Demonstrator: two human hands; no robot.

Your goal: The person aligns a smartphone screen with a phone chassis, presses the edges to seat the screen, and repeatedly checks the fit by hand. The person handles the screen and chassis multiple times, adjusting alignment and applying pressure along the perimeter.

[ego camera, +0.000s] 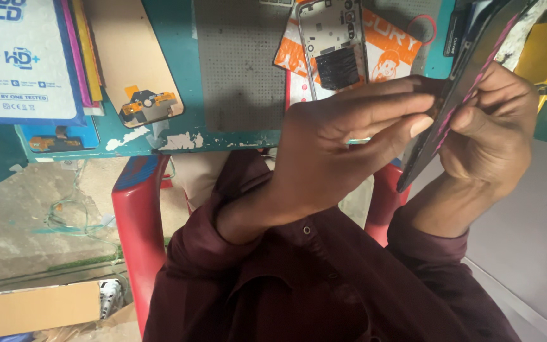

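**Maroon sleeves, panel in both hands**

Maroon sleeves nearest, over a red chair (135, 221). Left hand (343, 149) pinches the panel (460, 88) edge w/ thumb and fingertips; right hand (492, 136) grips it from behind. Panel is held edge-on above the lap, just off the teal surface (178, 76). Long axis runs diagonal, low end toward the body, top up-right. Step looks like working the pink-striped edge; next likely needs a steady grip and light finger pull. Beyond: phone frame (332, 47), grey mat (238, 69).
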